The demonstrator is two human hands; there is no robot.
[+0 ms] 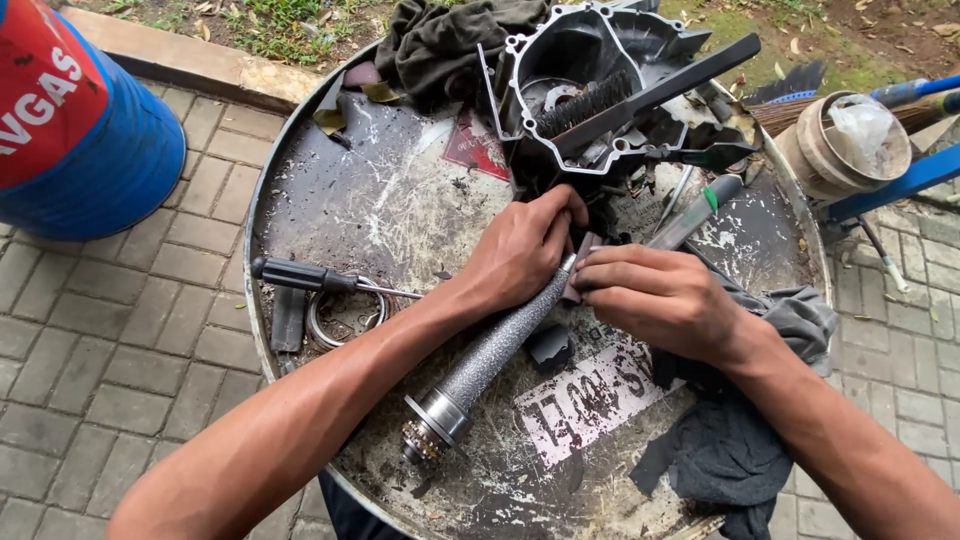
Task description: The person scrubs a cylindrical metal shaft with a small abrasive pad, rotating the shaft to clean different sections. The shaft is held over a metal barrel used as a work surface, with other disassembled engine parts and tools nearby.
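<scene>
Over the round metal tray point(300, 170), scratched up and grimy, both hands meet just about dead centre; the left hand point(520, 250) comes in from 7 o'clock and has its fingers curled shut around the upper end of a long speckled grey metal shaft point(500, 345); the shaft runs diagonally from the centre down toward 7 o'clock, where it ends in a shiny collar with a gear-like bit on the tip, resting on the tray surface; the right hand point(655, 300) comes in from 4 o'clock, fingers closed in a pinch on a small dark flat piece point(580, 265) held right against the top end of the shaft, touching the left hand's fingertips; can't tell exactly what that piece is.

At 12 o'clock sits a grey engine cover casing point(560, 60) with a black-handled wire brush point(640, 95) lying across it, and a dark rag point(440, 35) bunched just beside it at 11; at 9 o'clock a black-handled screwdriver point(310, 277) lies across a metal ring point(345, 315), well apart from the hands; another grey rag point(740, 440) is draped under the right forearm at 4 to 5 o'clock; a silver pen-like tool with a green band point(695, 212) pokes out at 2; off the tray, a blue and red drum point(80, 120) stands on the paving at 10 o'clock.
</scene>
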